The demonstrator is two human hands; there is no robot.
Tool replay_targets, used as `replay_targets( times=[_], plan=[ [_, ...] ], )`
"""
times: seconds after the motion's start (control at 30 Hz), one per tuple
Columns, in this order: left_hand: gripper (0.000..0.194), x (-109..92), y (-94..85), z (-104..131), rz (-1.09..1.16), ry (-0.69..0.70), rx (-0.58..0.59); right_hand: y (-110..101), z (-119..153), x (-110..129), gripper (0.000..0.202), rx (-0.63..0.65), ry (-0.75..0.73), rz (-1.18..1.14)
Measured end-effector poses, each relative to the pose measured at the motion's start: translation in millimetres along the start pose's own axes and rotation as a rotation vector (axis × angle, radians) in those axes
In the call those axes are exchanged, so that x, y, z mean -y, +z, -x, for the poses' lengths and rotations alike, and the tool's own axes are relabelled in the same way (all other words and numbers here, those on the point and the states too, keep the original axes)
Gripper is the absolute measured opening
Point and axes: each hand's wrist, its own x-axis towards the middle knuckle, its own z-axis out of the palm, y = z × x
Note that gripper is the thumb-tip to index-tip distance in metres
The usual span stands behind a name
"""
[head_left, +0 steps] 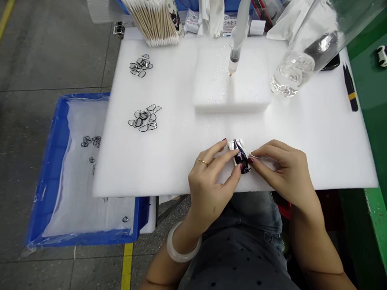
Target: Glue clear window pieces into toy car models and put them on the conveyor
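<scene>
A small white toy car [241, 156] with a dark, glossy top lies on the white foam sheet [169, 169] near its front edge. Fingers and thumb of my left hand [213, 177] close around the car from the left and hold it. At the car's right side, my right hand [281, 169] has its thumb and forefinger pinched together; something thin and whitish shows between them, too small to name. Left of the hands lie two loose piles of small clear, dark-rimmed pieces, a nearer pile [145, 119] and a farther pile [141, 66].
Ahead, a syringe [237, 44] stands tip-down at a foam block [208, 80]. A clear bottle [293, 72] and black tweezers [350, 88] are at right. Cotton swabs [154, 24] are at the back. A blue tray [45, 169] sits lower left, and another toy car [382, 56] far right.
</scene>
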Motion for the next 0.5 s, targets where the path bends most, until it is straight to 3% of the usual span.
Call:
replay_targets(
  times=[0.5],
  plan=[
    [0.018, -1.2, 3.5, -0.4, -0.026, 0.016, -0.014, 1.1, -0.1, 0.6, 0.005, -0.015, -0.019, 0.032]
  ],
)
